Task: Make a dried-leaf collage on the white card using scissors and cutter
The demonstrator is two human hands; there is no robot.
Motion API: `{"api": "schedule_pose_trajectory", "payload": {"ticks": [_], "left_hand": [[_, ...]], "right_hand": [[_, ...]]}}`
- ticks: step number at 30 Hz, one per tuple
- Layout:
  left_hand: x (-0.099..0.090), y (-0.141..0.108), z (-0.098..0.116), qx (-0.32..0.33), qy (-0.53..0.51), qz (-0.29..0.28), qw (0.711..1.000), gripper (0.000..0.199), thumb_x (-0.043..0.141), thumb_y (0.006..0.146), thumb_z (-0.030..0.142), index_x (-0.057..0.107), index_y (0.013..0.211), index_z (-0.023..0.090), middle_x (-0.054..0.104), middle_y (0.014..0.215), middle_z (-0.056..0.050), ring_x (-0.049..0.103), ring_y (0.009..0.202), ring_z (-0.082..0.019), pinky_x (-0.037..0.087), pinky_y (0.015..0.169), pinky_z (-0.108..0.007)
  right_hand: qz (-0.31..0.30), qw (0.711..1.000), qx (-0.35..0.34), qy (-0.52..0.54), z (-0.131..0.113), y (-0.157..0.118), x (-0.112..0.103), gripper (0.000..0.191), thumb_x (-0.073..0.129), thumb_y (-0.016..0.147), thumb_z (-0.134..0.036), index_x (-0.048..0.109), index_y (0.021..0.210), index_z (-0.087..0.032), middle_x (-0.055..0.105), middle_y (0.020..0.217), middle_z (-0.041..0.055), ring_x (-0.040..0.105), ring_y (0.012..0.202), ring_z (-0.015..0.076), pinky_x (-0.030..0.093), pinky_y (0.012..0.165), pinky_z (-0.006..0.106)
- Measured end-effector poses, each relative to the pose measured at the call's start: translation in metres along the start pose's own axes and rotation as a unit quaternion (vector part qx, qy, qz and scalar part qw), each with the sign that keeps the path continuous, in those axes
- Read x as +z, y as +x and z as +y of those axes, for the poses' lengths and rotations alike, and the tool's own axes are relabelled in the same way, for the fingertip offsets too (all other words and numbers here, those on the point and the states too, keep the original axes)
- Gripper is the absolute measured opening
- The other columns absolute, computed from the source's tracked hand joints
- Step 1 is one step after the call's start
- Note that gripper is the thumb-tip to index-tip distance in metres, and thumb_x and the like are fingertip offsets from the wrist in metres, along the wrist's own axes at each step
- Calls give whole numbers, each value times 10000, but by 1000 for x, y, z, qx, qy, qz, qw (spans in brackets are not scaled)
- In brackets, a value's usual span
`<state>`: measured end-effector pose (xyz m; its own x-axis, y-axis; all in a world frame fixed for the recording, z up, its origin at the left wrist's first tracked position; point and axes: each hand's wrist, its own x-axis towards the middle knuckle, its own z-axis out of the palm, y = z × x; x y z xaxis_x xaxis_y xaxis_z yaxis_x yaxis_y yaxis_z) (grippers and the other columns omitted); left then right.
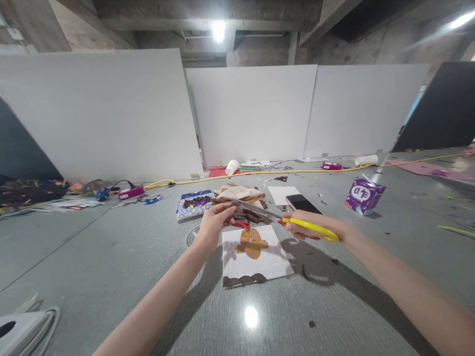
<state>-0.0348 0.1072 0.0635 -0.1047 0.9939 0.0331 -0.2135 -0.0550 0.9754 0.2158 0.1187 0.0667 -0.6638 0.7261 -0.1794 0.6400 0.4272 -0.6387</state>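
Observation:
My left hand (217, 225) pinches a thin dark brown piece (247, 213), perhaps dried leaf, above the floor. My right hand (300, 222) grips scissors with a yellow handle (313, 228); their blades (260, 208) point left toward that piece. Whether the blades touch it I cannot tell. Below both hands lies a white board (256, 269) with orange-brown petal-like pieces (252, 243) in its middle and dark scalloped pieces (245, 281) along its near edge. Behind the left hand sits a crumpled beige and brown heap (239, 192). A red object (241, 224) shows beside my left fingertips.
A mosaic-like decorated panel (193, 205) lies left of the heap. To the right are a white card (282, 194), a phone (302, 203) and a purple carton (365, 196). A yellow cable (256, 172) crosses behind, before white partitions (252, 113). A white device (22, 331) stands front left.

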Motion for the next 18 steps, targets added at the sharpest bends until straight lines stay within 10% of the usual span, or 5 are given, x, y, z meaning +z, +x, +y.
{"api": "schedule_pose_trajectory", "payload": {"ticks": [18], "left_hand": [[0, 1, -4, -27, -17, 19, 999, 266, 754, 463, 188, 631, 686, 113, 598, 565, 9, 505, 436, -59, 402, 483, -189]], "right_hand": [[56, 998, 7, 13, -5, 6, 0, 378, 306, 828, -509, 345, 615, -199, 413, 529, -13, 351, 439, 92, 305, 424, 237]]}}
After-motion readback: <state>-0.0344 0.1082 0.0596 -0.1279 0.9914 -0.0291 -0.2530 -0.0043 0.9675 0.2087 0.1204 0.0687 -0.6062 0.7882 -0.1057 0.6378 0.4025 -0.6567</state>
